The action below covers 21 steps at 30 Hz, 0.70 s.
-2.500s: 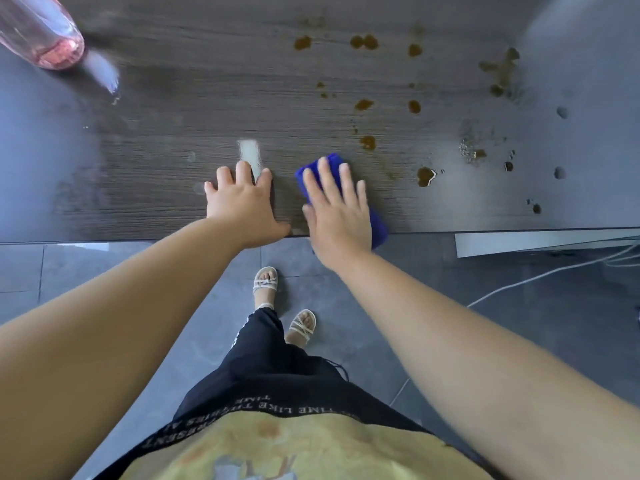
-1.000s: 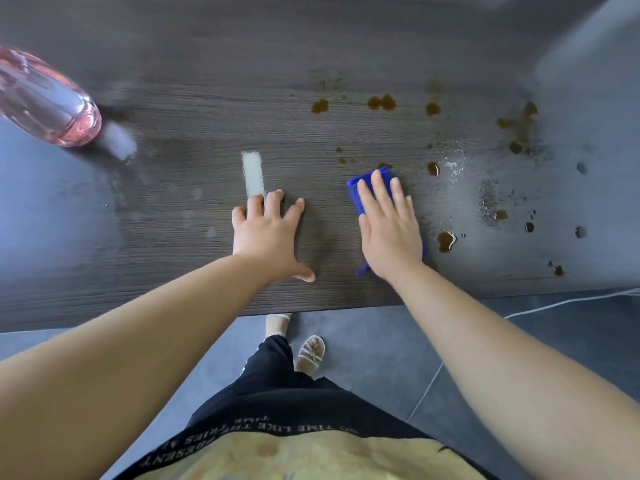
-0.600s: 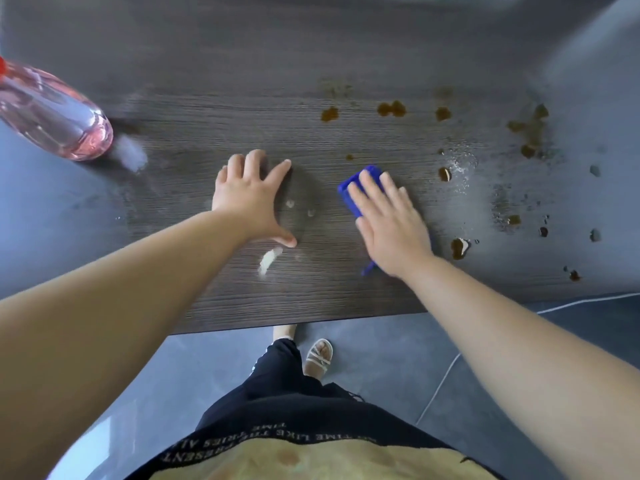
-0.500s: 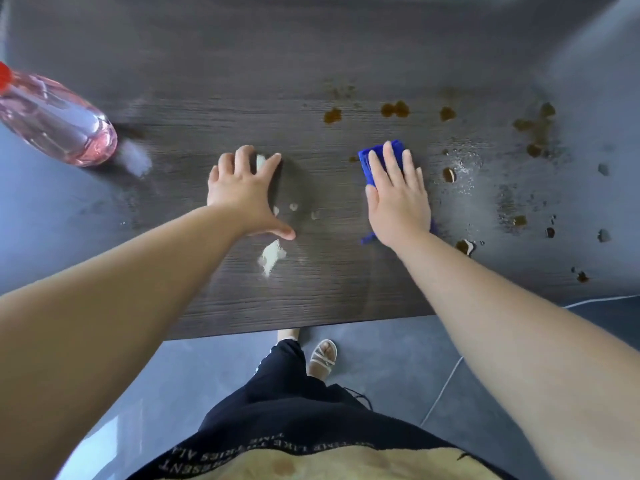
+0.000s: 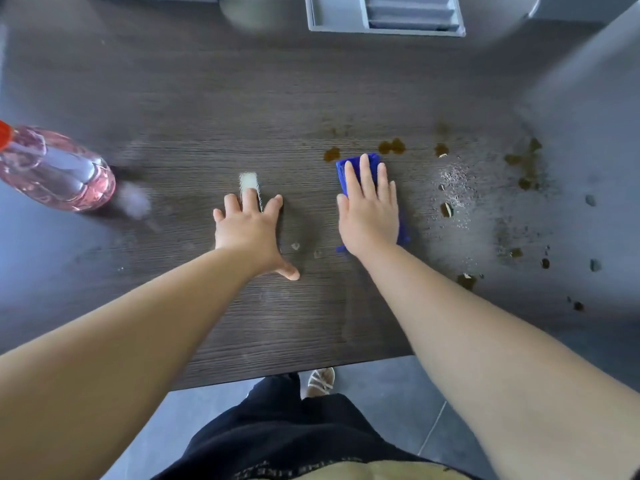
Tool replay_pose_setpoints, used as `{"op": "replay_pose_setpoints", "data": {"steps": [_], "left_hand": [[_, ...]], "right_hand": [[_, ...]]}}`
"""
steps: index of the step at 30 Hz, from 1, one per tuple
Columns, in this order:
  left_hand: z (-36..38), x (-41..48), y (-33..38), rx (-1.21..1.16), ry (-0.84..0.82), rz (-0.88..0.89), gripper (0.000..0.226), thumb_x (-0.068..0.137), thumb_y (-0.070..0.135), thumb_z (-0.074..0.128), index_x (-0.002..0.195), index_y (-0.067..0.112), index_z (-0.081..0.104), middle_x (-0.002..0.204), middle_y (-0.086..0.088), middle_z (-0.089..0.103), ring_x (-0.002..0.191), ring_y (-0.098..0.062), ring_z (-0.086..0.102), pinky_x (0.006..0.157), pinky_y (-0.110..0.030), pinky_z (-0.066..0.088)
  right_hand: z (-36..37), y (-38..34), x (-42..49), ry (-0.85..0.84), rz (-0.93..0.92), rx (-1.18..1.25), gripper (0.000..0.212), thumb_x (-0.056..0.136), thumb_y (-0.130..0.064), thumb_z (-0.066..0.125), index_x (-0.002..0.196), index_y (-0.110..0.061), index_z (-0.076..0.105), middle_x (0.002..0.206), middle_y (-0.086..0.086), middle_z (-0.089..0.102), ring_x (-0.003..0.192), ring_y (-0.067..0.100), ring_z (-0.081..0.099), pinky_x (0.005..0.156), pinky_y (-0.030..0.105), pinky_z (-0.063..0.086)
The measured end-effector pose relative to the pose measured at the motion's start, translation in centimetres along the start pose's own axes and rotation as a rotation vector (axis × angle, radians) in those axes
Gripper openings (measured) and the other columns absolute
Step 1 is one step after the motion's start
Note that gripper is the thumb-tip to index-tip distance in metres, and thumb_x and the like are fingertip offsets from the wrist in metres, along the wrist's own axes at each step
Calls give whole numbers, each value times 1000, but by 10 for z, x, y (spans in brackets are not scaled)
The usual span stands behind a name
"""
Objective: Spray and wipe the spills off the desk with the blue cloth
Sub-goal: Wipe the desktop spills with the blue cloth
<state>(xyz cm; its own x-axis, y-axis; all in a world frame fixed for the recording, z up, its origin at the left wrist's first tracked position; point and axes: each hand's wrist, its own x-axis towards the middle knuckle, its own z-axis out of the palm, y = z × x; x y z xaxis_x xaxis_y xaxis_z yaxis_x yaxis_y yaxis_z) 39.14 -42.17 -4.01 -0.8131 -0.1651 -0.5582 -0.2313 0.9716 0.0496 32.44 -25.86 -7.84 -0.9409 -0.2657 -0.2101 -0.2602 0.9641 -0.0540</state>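
Observation:
My right hand point(image 5: 369, 216) lies flat on the folded blue cloth point(image 5: 346, 168), pressing it onto the dark wood desk point(image 5: 263, 323). Only the cloth's far end and right edge show past my fingers. Brown spill spots point(image 5: 391, 146) lie just beyond the cloth, and more spots point(image 5: 465, 280) are scattered to its right among spray droplets point(image 5: 453, 181). My left hand point(image 5: 251, 232) rests flat on the desk with fingers spread, holding nothing. The spray bottle point(image 5: 59, 171) with pink liquid and a red cap stands at the far left.
A grey tray-like organiser point(image 5: 384, 27) sits at the desk's back edge, beside a blurred round base point(image 5: 249, 15). A pale patch of light point(image 5: 248, 181) lies by my left fingertips. The desk's front edge runs just above my legs and the grey floor.
My right hand has pushed the cloth away from me toward the far brown spots. The view has tilted up, showing more of the desk's back. My left hand stays planted.

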Motion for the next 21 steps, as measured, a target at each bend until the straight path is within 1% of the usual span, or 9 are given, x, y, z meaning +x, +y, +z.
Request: {"op": "replay_pose_setpoints", "data": {"steps": [2,5,6,7,9,12,14,19,21], "left_hand": [[0,1,-1,10,-7,4,131,42,71,78,148,30,13,146,-10,17,131,-35,20,110,-50,27],[-1,0,0,27,-21,16,129,45,72,76,148,29,11,147,-12,15,131,-36,19,111,-51,26],[-1,0,0,30,-21,19,129,46,72,76,148,28,11,148,-12,14,131,-36,19,111,-51,25],[-1,0,0,33,-20,21,129,46,73,75,148,29,10,149,-11,13,131,-36,19,112,-51,24],[-1,-1,-1,35,-25,21,130,46,73,75,148,29,9,149,-11,12,132,-36,18,113,-51,22],[-1,-1,-2,23,-19,19,129,47,73,75,149,29,9,149,-11,13,132,-35,18,113,-51,21],[0,-1,-2,28,-14,24,129,47,74,74,148,30,9,148,-10,14,132,-34,19,113,-49,23],[3,-1,-4,28,-2,23,130,47,75,73,149,31,6,151,-9,11,134,-34,17,113,-47,23],[3,0,-4,26,1,19,131,46,76,73,149,32,6,151,-8,10,133,-33,17,114,-46,23]], "right_hand": [[3,-17,-8,-7,-102,-2,55,102,-37,24,151,-21,6,160,3,-1,146,29,-2,118,43,3],[11,-4,-41,-34,-504,-100,54,98,-38,25,150,-22,21,158,3,16,146,28,12,117,44,13],[10,8,-44,-41,-567,-128,53,97,-37,25,148,-22,27,157,3,22,144,27,19,115,44,17],[9,20,-40,-34,-576,-142,53,96,-36,27,147,-22,30,155,3,26,143,27,23,114,44,20],[4,30,-22,-15,-453,-133,51,98,-34,28,148,-22,26,157,3,22,144,28,20,115,47,20],[0,1,15,-16,-89,-17,53,102,-34,23,151,-24,7,160,0,0,147,26,0,119,43,5],[-1,-24,17,-2,-9,16,54,102,-36,23,151,-23,5,160,2,-2,146,28,-2,118,42,3],[10,5,-40,-42,-528,-95,52,99,-35,27,150,-21,20,158,3,16,145,28,13,117,44,13],[8,27,-35,-45,-535,-119,52,98,-35,25,148,-21,27,157,3,22,144,28,20,115,45,18]]}}
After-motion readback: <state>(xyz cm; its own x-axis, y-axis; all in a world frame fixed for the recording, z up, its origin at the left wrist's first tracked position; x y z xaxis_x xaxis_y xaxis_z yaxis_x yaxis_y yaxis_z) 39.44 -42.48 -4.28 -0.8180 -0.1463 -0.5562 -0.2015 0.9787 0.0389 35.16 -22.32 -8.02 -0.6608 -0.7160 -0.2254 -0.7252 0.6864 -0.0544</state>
